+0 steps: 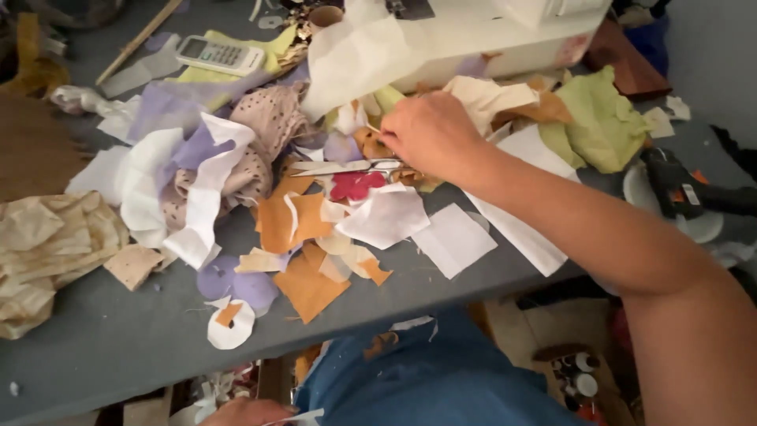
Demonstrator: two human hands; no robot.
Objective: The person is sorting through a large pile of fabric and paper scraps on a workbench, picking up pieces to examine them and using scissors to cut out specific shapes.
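Your right hand [430, 132] reaches far across the grey table [118, 339] into the heap of fabric scraps [315, 229]. It lies knuckles up, fingers curled down into the pile near a small tan scrap [369, 143]; whether they actually pinch anything you cannot tell, since the fingertips are hidden under the hand. Just near of that hand lie the scissors [347, 167], flat on the scraps, blades pointing left, handles close to your fingers. A red scrap [355, 186] sits right beside them on the near side, with orange pieces [288, 221] and white pieces [386, 217] spread nearer still.

Your left hand [248, 412] is low at the near edge of the view, below the table, and it holds a thin white piece [303, 416] between its fingers; only part of the hand shows.

To the left, a bundle of white, lilac and dotted cloth [205, 158] is piled up, and crumpled cream fabric [47, 244] lies at the far left. A white remote control [219, 55] rests at the far left side. A white sewing machine [505, 39] stands at the far side, green cloth [599, 118] to its right, and a black glue gun [678, 185] lies on a white plate [706, 225] at the right.
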